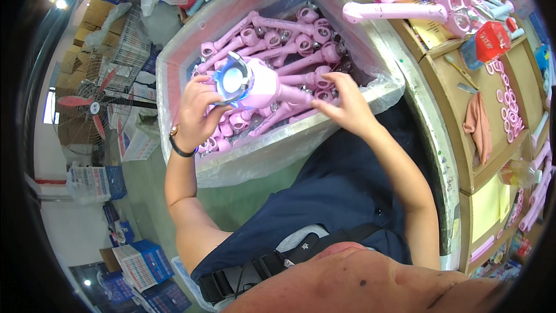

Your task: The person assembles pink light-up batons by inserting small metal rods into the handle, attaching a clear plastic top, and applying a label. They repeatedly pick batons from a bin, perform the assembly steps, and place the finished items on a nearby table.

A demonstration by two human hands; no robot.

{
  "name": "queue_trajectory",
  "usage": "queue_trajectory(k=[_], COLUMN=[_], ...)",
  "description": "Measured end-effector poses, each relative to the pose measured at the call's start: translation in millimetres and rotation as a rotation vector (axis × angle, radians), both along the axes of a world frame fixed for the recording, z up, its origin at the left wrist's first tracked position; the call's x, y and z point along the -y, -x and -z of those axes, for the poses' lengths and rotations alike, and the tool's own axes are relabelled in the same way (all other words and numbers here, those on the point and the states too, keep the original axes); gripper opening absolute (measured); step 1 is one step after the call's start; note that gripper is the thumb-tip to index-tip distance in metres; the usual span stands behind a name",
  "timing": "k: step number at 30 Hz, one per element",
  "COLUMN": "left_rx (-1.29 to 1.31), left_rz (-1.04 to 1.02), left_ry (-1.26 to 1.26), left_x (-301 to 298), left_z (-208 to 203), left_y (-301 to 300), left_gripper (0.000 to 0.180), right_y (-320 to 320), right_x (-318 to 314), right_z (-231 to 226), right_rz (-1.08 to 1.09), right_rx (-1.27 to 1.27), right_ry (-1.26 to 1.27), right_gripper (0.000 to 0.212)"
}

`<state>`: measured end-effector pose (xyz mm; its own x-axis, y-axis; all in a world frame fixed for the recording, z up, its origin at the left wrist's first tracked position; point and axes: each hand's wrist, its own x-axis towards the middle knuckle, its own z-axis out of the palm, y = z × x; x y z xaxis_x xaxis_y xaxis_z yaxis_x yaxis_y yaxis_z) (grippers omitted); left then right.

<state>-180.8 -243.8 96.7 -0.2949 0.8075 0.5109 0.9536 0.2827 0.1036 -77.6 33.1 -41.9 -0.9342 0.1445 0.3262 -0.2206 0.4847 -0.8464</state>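
Pink wand (265, 86) sits over the tub (272, 145), left fingers (202, 97) curled around its big head, right fingers (343, 85) half open at its handle end, maybe to steady it.

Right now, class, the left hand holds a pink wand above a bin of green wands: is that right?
Not quite: the head view shows that the wands in the bin are pink. The left hand does hold a pink wand above it.
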Motion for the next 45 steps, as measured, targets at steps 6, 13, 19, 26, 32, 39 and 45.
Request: queue_trajectory(k=[6,13,19,26,32,39,45], left_rx=[-0.069,0.317,0.836,1.94,2.168,1.826,1.921], left_rz=[0.183,0.295,0.472,0.699,0.659,0.703,0.727], left_ry=[-0.711,-0.989,-0.209,0.456,0.298,-0.081,-0.487], left_x=[-51,-140,-220,-210,-224,-216,-240], left_z=[-55,-9,107,171,159,134,113], left_y=[-62,-94,-153,-227,-208,-162,-110], left_gripper=[0.034,0.064,0.066,0.051,0.044,0.057,0.083], right_y=[-30,-115,-187,-220,-197,-214,-225], right_x=[-8,-29,-44,-74,-66,-159,-254], right_z=[-76,-75,-13,5,-2,-41,-3], right_rz=[0.098,0.139,0.437,0.471,0.217,0.545,0.808], right_rx=[-0.528,-0.49,-0.19,-0.419,-0.281,0.009,0.353], right_ry=[-0.254,-0.019,1.04,1.254,1.05,0.231,-0.734], right_gripper=[0.071,0.067,0.033,0.027,0.042,0.034,0.039])
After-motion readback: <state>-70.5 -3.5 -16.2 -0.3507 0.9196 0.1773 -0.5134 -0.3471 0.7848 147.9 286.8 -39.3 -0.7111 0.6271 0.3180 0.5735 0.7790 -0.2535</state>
